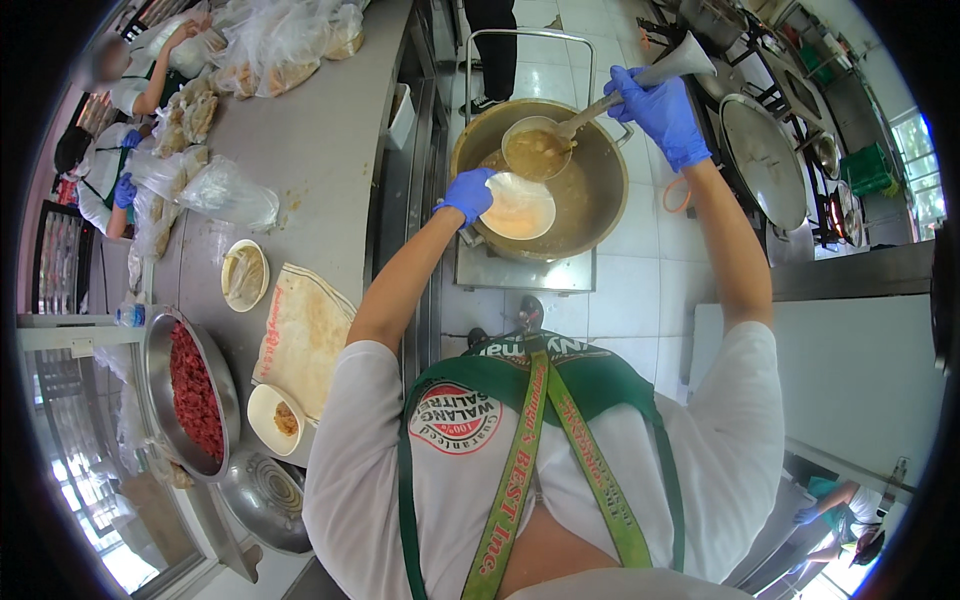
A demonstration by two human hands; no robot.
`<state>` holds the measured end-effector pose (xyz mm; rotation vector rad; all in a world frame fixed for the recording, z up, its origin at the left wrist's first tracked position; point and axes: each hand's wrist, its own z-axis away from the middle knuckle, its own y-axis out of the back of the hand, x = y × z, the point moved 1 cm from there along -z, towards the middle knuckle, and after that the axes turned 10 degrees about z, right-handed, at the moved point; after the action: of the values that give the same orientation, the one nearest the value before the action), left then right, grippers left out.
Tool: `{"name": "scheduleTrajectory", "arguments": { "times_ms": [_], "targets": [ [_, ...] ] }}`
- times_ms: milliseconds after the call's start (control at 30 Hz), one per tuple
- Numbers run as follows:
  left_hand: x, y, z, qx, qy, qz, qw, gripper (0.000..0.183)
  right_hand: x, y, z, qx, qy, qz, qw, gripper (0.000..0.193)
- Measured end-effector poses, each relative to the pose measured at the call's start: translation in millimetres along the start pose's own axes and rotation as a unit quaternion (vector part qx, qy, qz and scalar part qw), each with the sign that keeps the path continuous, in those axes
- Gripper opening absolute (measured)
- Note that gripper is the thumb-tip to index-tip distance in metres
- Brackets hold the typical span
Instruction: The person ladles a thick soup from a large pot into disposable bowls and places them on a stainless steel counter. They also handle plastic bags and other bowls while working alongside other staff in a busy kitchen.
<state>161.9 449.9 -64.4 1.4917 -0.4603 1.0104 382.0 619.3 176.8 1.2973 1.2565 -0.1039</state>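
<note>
Blue gloves cover both my hands. My right hand (660, 112) is closed round the handle of a big metal ladle (572, 128), whose bowl holds brownish soup (538, 154) with pale bits. My left hand (467, 196) grips the edge of a white bowl (518, 207) with some pale orange stuff inside. The ladle's bowl hangs just beyond the white bowl, close to its far rim. Both are over a large metal pot (612, 200) with brownish liquid at its bottom. The pot stands on a low metal platform (525, 275) with an upright handle frame.
On the left, a metal table (330, 150) bears plastic bags (280, 45), a small bowl (245, 275), a cloth sack (300, 335) and a basin (230, 375) of red ground meat. Stoves with a wide pan (762, 160) stand right. Co-workers are at the far left, and another person's legs (492, 50) are ahead.
</note>
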Motion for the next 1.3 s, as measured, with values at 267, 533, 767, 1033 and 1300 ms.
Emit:
{"name": "scheduleTrajectory", "arguments": {
  "times_ms": [267,533,767,1033,1300],
  "targets": [
    [27.9,12.7,-13.1,0.046,-0.001,0.064,0.997,0.035,-12.9,-0.8,26.9,0.058,0.057,0.050,0.995,0.037],
    [65.9,32.8,-29.2,0.054,0.045,0.122,0.990,0.033,-45.8,11.5,51.4,0.117,0.195,0.173,0.958,0.029],
    [71.7,36.2,-42.3,0.042,0.049,0.176,0.982,0.032,-43.8,18.4,67.6,0.148,0.366,0.219,0.892,0.009],
    [66.0,31.8,-55.5,0.066,0.032,0.186,0.980,0.030,3.0,16.4,94.2,0.068,0.396,0.268,0.876,0.045],
    [59.1,39.0,-59.8,0.155,0.011,0.142,0.978,0.031,36.6,-12.0,154.9,0.020,0.389,0.290,0.874,0.051]
  ]
}}
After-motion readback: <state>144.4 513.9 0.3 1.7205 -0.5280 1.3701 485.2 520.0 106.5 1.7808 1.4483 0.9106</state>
